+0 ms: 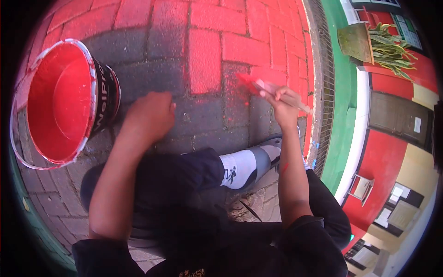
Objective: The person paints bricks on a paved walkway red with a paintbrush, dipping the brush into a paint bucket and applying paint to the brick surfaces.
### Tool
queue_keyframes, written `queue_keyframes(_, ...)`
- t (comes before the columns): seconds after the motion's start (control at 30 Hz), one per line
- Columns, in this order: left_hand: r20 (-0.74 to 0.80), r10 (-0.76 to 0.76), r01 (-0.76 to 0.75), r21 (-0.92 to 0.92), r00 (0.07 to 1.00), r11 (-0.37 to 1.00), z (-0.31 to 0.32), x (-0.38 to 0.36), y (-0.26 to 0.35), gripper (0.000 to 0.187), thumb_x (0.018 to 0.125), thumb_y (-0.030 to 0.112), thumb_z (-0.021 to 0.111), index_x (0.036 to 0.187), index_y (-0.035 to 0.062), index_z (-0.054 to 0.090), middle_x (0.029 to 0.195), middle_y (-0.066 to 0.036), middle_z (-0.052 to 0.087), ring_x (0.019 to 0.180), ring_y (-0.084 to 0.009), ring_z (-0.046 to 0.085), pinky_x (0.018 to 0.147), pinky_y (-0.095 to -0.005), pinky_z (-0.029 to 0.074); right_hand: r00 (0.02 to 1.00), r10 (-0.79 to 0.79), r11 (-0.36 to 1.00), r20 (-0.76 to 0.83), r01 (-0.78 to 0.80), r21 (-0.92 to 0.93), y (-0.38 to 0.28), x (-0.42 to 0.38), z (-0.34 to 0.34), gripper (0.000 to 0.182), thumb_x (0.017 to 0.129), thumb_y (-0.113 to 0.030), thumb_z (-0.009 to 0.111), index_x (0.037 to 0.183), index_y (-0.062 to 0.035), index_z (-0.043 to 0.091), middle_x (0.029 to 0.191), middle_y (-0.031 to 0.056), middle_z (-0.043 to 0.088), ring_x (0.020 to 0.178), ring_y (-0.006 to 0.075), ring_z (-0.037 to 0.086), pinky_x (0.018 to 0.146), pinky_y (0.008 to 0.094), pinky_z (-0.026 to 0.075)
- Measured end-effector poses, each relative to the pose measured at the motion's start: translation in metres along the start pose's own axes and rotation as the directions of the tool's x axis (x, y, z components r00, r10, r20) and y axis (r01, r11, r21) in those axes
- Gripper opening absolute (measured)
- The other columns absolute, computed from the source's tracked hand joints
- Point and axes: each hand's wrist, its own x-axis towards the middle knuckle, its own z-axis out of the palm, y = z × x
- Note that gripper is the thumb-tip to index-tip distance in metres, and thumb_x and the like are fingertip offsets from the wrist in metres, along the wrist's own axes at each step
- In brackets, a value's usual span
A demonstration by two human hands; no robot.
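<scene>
My right hand [283, 105] grips a paintbrush [267, 88] whose red-wetted bristles, smeared by motion, are over a partly reddened grey paver [236, 102]. My left hand [152, 115] is closed in a loose fist above the bare grey pavers [194, 115], with nothing showing in it. To its left stands a black paint bucket [102, 97] with a white paint-smeared rim, and red paint [69, 99] coats its inside. Beyond both hands, the brick paving [217, 21] is covered in bright red.
My bent leg with a white and grey sock [240, 168] lies just below the work area. A metal drain grate [326, 78] runs along the right, beside a green strip [340, 120]. Farther right are a potted plant [355, 42] and a red and cream wall [383, 171].
</scene>
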Motion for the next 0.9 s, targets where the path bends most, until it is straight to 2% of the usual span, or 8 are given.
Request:
queue_keyframes(0.07, -0.014, -0.006, 0.006, -0.004, 1.0, 1.0, 0.0, 0.003, 0.0, 0.024, 0.096, 0.023, 0.056, 0.095, 0.0, 0.063, 0.095, -0.026, 0.067, 0.096, -0.0475, 0.063, 0.083, -0.0569, 0.049, 0.97, -0.23, 0.971, 0.081, 0.224, 0.08, 0.001, 0.015, 0.011, 0.035, 0.081, 0.005, 0.079, 0.065, -0.0028, 0.049, 0.103, 0.0169, 0.075, 0.095, 0.0149, 0.07, 0.081, 0.028, 0.058)
queue_keyframes(0.13, -0.031, -0.006, 0.006, 0.007, 0.999, 1.0, 0.003, 0.007, 0.0, 0.024, 0.096, 0.023, 0.056, 0.095, -0.0002, 0.062, 0.095, -0.026, 0.067, 0.096, -0.0477, 0.062, 0.083, -0.0572, 0.048, 0.961, -0.241, 0.968, 0.138, 0.227, 0.11, 0.018, 0.016, 0.017, 0.032, 0.083, 0.008, 0.076, 0.066, -0.0006, 0.049, 0.107, 0.0203, 0.074, 0.102, 0.0194, 0.071, 0.085, 0.0296, 0.058)
queue_keyframes(0.2, -0.037, -0.009, 0.01, 0.007, 0.999, 1.0, 0.003, 0.011, -0.003, 0.023, 0.096, 0.022, 0.055, 0.094, -0.0003, 0.061, 0.094, -0.026, 0.066, 0.096, -0.0481, 0.061, 0.082, -0.0573, 0.048, 0.927, -0.062, 0.873, 0.369, -0.129, 0.47, 0.034, 0.001, 0.02, 0.033, 0.084, 0.011, 0.073, 0.065, -0.0012, 0.048, 0.107, 0.02, 0.075, 0.105, 0.0233, 0.072, 0.087, 0.0311, 0.059)
queue_keyframes(0.47, -0.038, 0.0, 0.001, 0.002, 0.999, 1.0, 0.0, 0.016, -0.003, 0.024, 0.096, 0.022, 0.055, 0.095, -0.0006, 0.064, 0.094, -0.026, 0.068, 0.093, -0.0475, 0.065, 0.082, -0.0581, 0.051, 0.808, -0.182, 0.983, 0.561, 0.155, 0.095, 0.024, -0.036, -0.037, 0.041, 0.083, 0.013, 0.072, 0.058, -0.0033, 0.043, 0.103, 0.018, 0.076, 0.11, 0.0286, 0.071, 0.093, 0.0369, 0.059)
queue_keyframes(0.53, -0.038, 0.022, -0.022, 0.011, 0.999, 1.0, 0.001, 0.017, -0.001, 0.024, 0.097, 0.022, 0.054, 0.095, -0.0006, 0.063, 0.094, -0.026, 0.068, 0.092, -0.0476, 0.065, 0.081, -0.0583, 0.051, 0.794, 0.055, 0.923, 0.605, -0.272, 0.273, 0.024, -0.01, -0.026, 0.041, 0.079, 0.014, 0.076, 0.06, -0.0059, 0.044, 0.111, 0.022, 0.073, 0.115, 0.0321, 0.069, 0.095, 0.041, 0.059)
queue_keyframes(0.6, -0.019, -0.012, 0.012, 0.002, 1.0, 1.0, 0.001, 0.016, 0.0, 0.024, 0.097, 0.022, 0.054, 0.094, -0.0004, 0.063, 0.093, -0.026, 0.068, 0.091, -0.0476, 0.065, 0.081, -0.0587, 0.05, 0.83, -0.154, 0.988, 0.536, 0.147, 0.055, 0.031, 0.031, -0.012, 0.042, 0.081, 0.013, 0.073, 0.059, -0.0051, 0.041, 0.101, 0.0169, 0.077, 0.11, 0.0277, 0.071, 0.094, 0.0357, 0.058)
queue_keyframes(0.67, -0.022, -0.024, 0.024, -0.001, 0.999, 1.0, 0.0, 0.015, 0.002, 0.024, 0.097, 0.022, 0.054, 0.094, -0.0004, 0.063, 0.094, -0.026, 0.068, 0.091, -0.0475, 0.065, 0.081, -0.0586, 0.05, 0.821, -0.076, 0.99, 0.566, -0.008, 0.143, 0.021, 0.067, 0.008, 0.044, 0.082, 0.012, 0.073, 0.061, -0.0069, 0.039, 0.104, 0.017, 0.076, 0.114, 0.0274, 0.07, 0.096, 0.0351, 0.057)
queue_keyframes(0.9, 0.011, -0.068, 0.068, -0.014, 0.998, 0.998, 0.0, 0.017, 0.002, 0.021, 0.097, 0.021, 0.056, 0.097, 0.0005, 0.061, 0.094, -0.025, 0.066, 0.096, -0.048, 0.062, 0.08, -0.0568, 0.047, 0.892, -0.179, 0.984, 0.416, 0.15, 0.101, -0.013, 0.11, 0.005, 0.042, 0.084, 0.013, 0.07, 0.063, -0.0065, 0.039, 0.108, 0.0223, 0.074, 0.117, 0.0283, 0.067, 0.097, 0.0364, 0.057)
